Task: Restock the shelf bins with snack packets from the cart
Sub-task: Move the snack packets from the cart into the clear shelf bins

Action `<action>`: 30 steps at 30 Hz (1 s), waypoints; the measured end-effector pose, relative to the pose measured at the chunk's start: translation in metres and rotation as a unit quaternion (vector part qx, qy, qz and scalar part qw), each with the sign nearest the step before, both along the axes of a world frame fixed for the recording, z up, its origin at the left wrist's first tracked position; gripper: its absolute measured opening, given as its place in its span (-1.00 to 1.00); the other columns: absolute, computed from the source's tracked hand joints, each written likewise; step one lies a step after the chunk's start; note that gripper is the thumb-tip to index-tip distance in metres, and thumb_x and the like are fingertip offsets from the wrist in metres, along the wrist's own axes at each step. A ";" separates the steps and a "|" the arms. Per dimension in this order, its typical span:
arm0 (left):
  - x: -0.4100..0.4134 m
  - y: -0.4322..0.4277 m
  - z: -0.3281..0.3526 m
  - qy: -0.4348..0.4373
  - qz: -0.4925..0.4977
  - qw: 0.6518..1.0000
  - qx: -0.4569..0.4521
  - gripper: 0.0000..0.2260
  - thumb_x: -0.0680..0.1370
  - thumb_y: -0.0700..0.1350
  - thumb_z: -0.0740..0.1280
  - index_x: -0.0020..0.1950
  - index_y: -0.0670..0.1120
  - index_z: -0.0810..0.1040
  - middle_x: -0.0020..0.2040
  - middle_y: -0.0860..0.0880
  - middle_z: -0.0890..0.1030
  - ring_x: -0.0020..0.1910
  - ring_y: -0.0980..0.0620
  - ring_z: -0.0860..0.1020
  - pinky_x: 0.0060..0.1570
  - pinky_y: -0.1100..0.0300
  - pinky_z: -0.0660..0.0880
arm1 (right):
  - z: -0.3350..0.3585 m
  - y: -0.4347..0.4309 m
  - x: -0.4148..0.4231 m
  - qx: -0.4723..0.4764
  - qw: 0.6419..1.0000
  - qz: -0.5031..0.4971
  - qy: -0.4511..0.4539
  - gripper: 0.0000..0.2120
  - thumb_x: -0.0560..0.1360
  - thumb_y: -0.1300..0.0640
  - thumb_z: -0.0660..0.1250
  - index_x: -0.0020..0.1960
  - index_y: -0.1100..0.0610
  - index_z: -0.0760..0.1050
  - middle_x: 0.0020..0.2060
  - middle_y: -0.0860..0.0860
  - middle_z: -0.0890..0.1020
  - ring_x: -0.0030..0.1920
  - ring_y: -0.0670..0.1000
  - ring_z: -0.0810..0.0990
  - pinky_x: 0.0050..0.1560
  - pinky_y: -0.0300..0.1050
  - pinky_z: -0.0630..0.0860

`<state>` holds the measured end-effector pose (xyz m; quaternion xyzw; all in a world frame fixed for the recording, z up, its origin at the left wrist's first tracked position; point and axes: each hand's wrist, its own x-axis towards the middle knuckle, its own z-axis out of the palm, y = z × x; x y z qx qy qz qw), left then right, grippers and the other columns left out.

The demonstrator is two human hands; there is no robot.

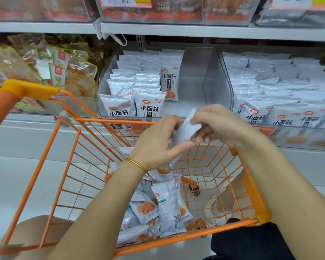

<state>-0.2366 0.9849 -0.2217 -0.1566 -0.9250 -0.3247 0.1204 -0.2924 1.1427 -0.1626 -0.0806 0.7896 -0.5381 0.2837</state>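
Two hands meet over the far end of an orange cart (45, 152). The left hand (156, 139) has a thin gold bracelet (137, 165) on its wrist. It holds a white snack packet (185, 131) from the left side. Its fingers (173, 122) are bent around the packet. The right hand (219, 122) grips the top of the same packet. Its fingers (204, 136) are curled in tight on it. The packet is up in the air, above the cart and just in front of the shelf. It could be more than one packet pressed together; I cannot tell.

Down in the cart lies a pile of packets (158, 209). They are white with orange food pictures on them. They are heaped at the near end, all mixed up.

Behind the hands is the middle bin (197, 87), a clear box on the shelf. Rows of standing packets (139, 85) fill its left half. The right bin (227, 81) is just beside it. It is packed with the same kind of white packets (280, 85). To the left of the middle bin sit see-through bags (69, 72) with yellow-green edges. An orange price tag (128, 126) is stuck on the shelf edge under the middle bin. An upper shelf (195, 31) runs above the bins. The floor (36, 177) has pale tiles.
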 end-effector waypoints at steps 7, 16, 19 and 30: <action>-0.004 0.007 0.005 -0.075 0.088 0.958 0.263 -0.72 0.46 -0.20 0.37 0.08 0.02 0.38 -0.08 0.09 0.54 -0.14 0.22 0.52 -0.13 0.26 0.50 | -0.004 -0.003 -0.005 -0.136 0.987 -0.086 0.021 -0.77 0.56 0.19 0.18 -0.25 0.16 0.48 -0.49 0.03 0.55 -0.57 -0.08 0.42 -0.61 -0.31 0.26; -0.011 -0.006 0.012 -0.154 0.072 0.805 0.569 -0.75 0.38 -0.15 0.35 0.06 -0.08 0.53 -0.11 -0.03 0.66 -0.11 -0.03 0.62 -0.06 0.03 0.56 | -0.031 -0.010 0.002 -0.077 0.996 0.052 0.017 -0.79 0.54 0.09 0.28 0.12 0.16 0.50 -0.09 0.10 0.68 -0.17 0.02 0.66 -0.15 -0.07 0.61; -0.012 -0.004 0.011 -0.116 0.119 0.813 0.559 -0.76 0.35 -0.12 0.42 0.00 -0.02 0.55 -0.09 -0.05 0.67 -0.08 -0.07 0.64 -0.04 -0.02 0.58 | -0.034 -0.016 0.007 -0.076 0.994 0.063 0.055 -0.89 0.54 0.14 0.29 0.05 0.11 0.50 -0.13 0.08 0.69 -0.20 0.00 0.67 -0.20 -0.09 0.60; -0.018 -0.012 0.006 -0.088 0.190 0.815 0.540 -0.65 0.44 0.01 0.37 0.12 -0.18 0.52 0.03 -0.23 0.63 0.01 -0.23 0.61 0.03 -0.22 0.53 | -0.033 -0.024 0.003 -0.036 0.990 0.129 0.049 -0.84 0.43 0.23 0.43 -0.01 0.10 0.58 -0.09 0.03 0.70 -0.09 0.02 0.69 -0.02 -0.06 0.61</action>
